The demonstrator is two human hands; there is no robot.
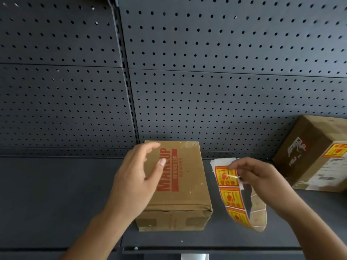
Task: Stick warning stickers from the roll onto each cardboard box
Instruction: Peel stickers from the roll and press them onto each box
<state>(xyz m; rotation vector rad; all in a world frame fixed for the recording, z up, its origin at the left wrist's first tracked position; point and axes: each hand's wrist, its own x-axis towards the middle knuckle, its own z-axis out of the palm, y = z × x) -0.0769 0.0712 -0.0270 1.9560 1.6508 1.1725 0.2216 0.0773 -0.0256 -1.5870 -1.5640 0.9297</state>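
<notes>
Head view: the makeup box (185, 186) sits on the shelf (56, 194), with the left hand (139, 177) open and empty over its left edge, perhaps touching it. The right hand (262, 178) pinches the sticker strip (228, 186) just right of the box, so the sticker must travel leftward.

Tan brown all over the near box (187, 184), with red block lettering on top. Just right of it, a white-backed strip (231, 197) of yellow, red-printed squares. Farther right, a darker brown second box (311, 136) with white animal print, yellow-and-red sticker (337, 150), white label (326, 173). Behind, dark grey pegboard (225, 72), evenly dotted; underneath, dark grey shelf (56, 194).
</notes>
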